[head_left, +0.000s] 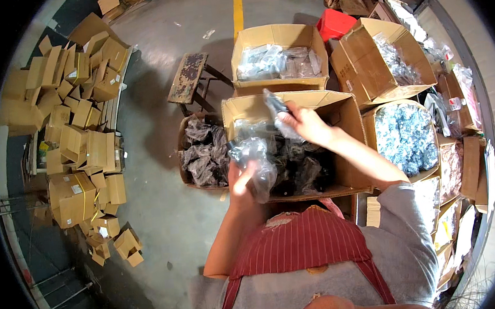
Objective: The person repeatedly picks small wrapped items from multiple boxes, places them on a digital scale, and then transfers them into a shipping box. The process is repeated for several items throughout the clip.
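My left hand (244, 180) grips a clear plastic bag (262, 170) with something dark inside, blurred by motion. My right hand (308, 125) has its fingers closed round a second bagged piece, a long dark item in clear plastic (275, 104). Both hands are over a large open cardboard box (347, 123). Inside the box lie several dark pieces in clear bags (308, 173), partly hidden by my arms. Left of it stands a smaller box full of dark bagged pieces (202, 157). The kind of piece inside the bags cannot be made out.
Beyond the large box is another carton (280, 85) of bagged pieces, with a worn stool (189, 79) to its left. On the right stand a tilted carton (361, 62), a red container (336, 24) and a box of blue-white bagged pieces (405, 139). Empty cartons (72, 199) pile up far left.
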Action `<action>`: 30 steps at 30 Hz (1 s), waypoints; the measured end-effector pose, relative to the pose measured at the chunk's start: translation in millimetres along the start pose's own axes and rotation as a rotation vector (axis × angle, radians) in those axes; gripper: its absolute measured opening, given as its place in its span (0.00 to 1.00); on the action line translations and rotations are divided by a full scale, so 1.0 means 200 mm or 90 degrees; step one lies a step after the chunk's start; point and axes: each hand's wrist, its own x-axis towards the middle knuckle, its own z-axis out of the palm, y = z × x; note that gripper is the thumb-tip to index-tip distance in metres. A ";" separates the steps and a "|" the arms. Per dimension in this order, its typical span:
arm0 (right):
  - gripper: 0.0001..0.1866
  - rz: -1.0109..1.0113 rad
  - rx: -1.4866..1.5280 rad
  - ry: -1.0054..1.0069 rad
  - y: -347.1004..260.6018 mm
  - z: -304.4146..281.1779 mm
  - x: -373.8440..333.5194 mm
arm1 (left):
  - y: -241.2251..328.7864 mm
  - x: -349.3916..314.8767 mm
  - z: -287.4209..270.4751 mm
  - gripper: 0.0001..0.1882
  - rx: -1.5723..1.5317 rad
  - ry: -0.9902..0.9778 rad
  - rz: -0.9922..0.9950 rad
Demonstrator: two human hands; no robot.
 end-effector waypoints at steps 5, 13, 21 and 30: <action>0.12 -0.394 0.052 -0.157 -0.39 0.21 -0.21 | -0.22 0.06 -0.22 0.33 -0.036 -0.168 -0.020; 0.09 -0.098 -0.031 0.078 0.19 0.40 0.35 | 0.05 -0.20 -0.09 0.19 -0.331 0.022 -0.052; 0.16 -0.214 -0.480 0.028 0.88 0.90 0.24 | -0.17 -0.26 -0.54 0.24 -0.432 -0.126 -0.057; 0.20 0.037 -0.086 -0.175 -0.04 0.06 -0.02 | 0.09 -0.24 -0.18 0.32 -0.324 -0.045 -0.032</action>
